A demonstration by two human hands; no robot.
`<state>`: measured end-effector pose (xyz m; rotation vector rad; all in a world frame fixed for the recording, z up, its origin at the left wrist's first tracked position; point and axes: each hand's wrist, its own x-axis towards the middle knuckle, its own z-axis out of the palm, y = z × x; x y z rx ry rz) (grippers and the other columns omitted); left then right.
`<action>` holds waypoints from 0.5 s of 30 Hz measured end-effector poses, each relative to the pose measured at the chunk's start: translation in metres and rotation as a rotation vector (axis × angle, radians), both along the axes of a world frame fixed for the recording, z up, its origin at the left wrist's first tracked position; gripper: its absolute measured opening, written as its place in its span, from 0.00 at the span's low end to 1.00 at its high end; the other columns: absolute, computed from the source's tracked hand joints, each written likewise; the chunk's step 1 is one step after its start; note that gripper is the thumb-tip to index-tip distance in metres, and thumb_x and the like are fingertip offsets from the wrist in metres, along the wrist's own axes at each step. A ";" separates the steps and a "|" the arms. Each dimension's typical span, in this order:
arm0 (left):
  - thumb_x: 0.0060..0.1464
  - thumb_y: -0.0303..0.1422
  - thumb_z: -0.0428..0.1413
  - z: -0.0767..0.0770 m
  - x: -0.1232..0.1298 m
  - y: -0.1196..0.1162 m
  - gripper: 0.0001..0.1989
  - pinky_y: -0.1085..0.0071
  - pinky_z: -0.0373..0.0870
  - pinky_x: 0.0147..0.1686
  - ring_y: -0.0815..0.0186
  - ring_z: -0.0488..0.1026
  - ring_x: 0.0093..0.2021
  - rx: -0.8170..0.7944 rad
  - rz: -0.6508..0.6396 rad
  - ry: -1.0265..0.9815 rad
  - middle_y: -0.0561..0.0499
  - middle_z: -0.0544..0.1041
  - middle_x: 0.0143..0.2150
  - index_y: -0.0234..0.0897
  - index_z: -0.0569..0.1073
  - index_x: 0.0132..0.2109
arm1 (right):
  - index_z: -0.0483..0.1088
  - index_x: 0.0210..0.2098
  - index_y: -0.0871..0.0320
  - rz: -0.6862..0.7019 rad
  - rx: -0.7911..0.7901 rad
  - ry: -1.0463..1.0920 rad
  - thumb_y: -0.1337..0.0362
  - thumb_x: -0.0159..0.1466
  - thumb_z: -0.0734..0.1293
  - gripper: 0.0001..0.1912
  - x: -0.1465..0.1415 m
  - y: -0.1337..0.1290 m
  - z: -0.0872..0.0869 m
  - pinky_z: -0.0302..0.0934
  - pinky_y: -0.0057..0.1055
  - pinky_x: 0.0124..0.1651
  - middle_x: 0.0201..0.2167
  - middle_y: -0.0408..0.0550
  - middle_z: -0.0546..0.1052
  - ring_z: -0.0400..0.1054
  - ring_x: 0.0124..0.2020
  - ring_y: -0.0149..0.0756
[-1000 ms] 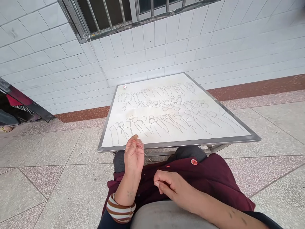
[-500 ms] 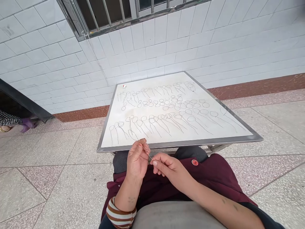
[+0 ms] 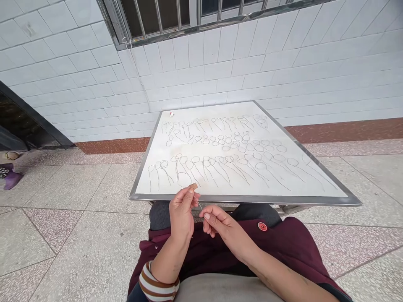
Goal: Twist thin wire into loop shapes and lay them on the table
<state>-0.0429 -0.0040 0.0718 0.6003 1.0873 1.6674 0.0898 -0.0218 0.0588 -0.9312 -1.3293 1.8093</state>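
Observation:
A thin wire [image 3: 198, 203] runs between my two hands, just in front of the table's near edge. My left hand [image 3: 184, 207] is closed, with thumb and fingertips pinching the wire's upper end. Lower and to the right, my right hand [image 3: 222, 224] pinches the other end between thumb and forefinger. On the white tabletop, beyond my fingers, lie thin wires [image 3: 226, 165] bent into a loop with long tails, in a near row. Behind them are double-loop wire pieces [image 3: 217, 140], and more tailed loops [image 3: 217, 122] form a far row.
The white table [image 3: 208, 191] has a grey metal rim. A small red and white object [image 3: 171, 114] sits at its far left corner. Behind stand a tiled wall [image 3: 214, 79] and a barred window [image 3: 176, 16]. A person's purple shoe [image 3: 12, 179] shows at the far left.
My left hand has turned over, its palm now hidden and its thumb by the fingertips. My right hand keeps its pinch. The view has shifted slightly, and the person's shoe is further left.

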 end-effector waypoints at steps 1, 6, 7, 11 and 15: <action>0.49 0.35 0.64 -0.002 -0.001 0.001 0.12 0.77 0.63 0.27 0.74 0.66 0.26 -0.003 0.013 -0.004 0.49 0.77 0.29 0.33 0.81 0.39 | 0.68 0.38 0.56 -0.013 0.022 -0.020 0.46 0.65 0.62 0.19 -0.001 0.002 -0.003 0.56 0.29 0.33 0.28 0.42 0.70 0.60 0.29 0.30; 0.48 0.35 0.65 -0.008 -0.005 0.009 0.12 0.77 0.64 0.30 0.74 0.68 0.28 0.003 0.001 -0.169 0.50 0.77 0.30 0.34 0.80 0.39 | 0.70 0.34 0.56 -0.060 0.083 -0.121 0.47 0.62 0.66 0.17 -0.006 0.014 -0.009 0.51 0.27 0.29 0.25 0.40 0.64 0.53 0.25 0.28; 0.48 0.35 0.65 -0.008 -0.006 0.011 0.11 0.77 0.64 0.30 0.75 0.68 0.28 0.006 -0.009 -0.200 0.50 0.77 0.30 0.34 0.80 0.39 | 0.71 0.33 0.56 -0.052 0.080 -0.130 0.48 0.61 0.66 0.17 -0.008 0.017 -0.008 0.49 0.27 0.28 0.24 0.38 0.62 0.51 0.24 0.28; 0.48 0.37 0.65 -0.009 -0.018 0.020 0.15 0.76 0.66 0.32 0.73 0.70 0.30 -0.003 -0.070 -0.218 0.48 0.77 0.32 0.32 0.80 0.42 | 0.70 0.31 0.56 -0.046 0.104 -0.175 0.48 0.59 0.67 0.17 -0.018 0.032 -0.004 0.47 0.27 0.26 0.21 0.37 0.60 0.50 0.22 0.27; 0.52 0.42 0.62 -0.023 -0.034 0.036 0.20 0.73 0.68 0.36 0.69 0.72 0.36 -0.015 -0.059 -0.117 0.45 0.77 0.37 0.33 0.78 0.48 | 0.70 0.31 0.56 -0.092 0.209 -0.285 0.50 0.59 0.67 0.15 -0.037 0.065 0.000 0.51 0.27 0.27 0.24 0.39 0.67 0.57 0.23 0.28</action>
